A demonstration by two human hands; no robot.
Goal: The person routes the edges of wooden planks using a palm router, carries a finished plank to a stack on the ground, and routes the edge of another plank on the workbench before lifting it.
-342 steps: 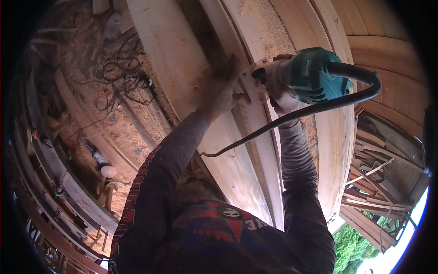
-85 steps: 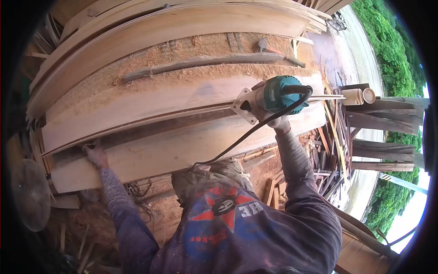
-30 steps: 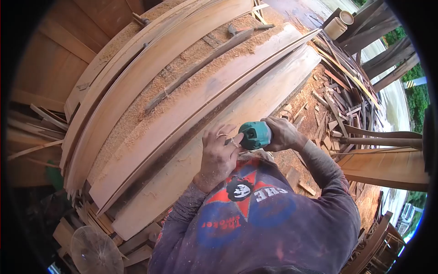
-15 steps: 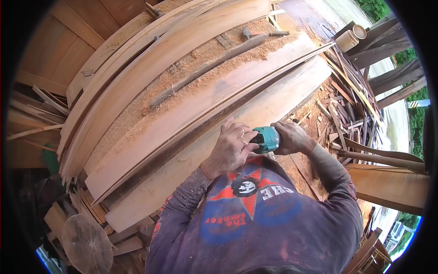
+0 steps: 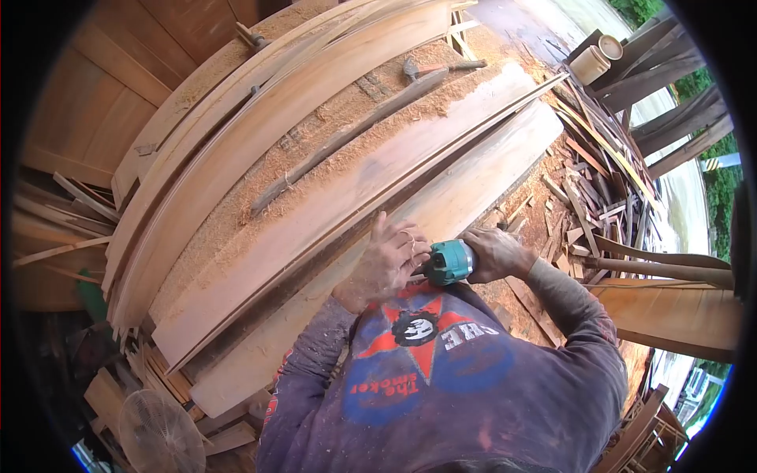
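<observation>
My right hand (image 5: 498,254) is wrapped round the silver-collared end of a teal power tool (image 5: 449,262), held sideways just in front of my chest. Close against the tool's other end is my left hand (image 5: 388,256), slightly blurred, its fingers bent but apart; I cannot tell whether they touch the casing. The tool's working end is hidden by my right hand. Beyond both hands lies a long pale plank (image 5: 505,169), and past it a wide, sawdust-dusted board (image 5: 355,185) with a narrow edge strip.
A hammer (image 5: 441,69) lies by a dark wooden bar (image 5: 347,138) among shavings. Curved boards (image 5: 292,110) are stacked further left. Scrap wood (image 5: 587,197) litters the right side, near a plastic jar (image 5: 590,65). A round fan (image 5: 162,432) stands at lower left.
My left fingers have shifted off their pinch at the tool's end. The tool and my right hand have moved slightly left and down in view, as the view itself shifted.
</observation>
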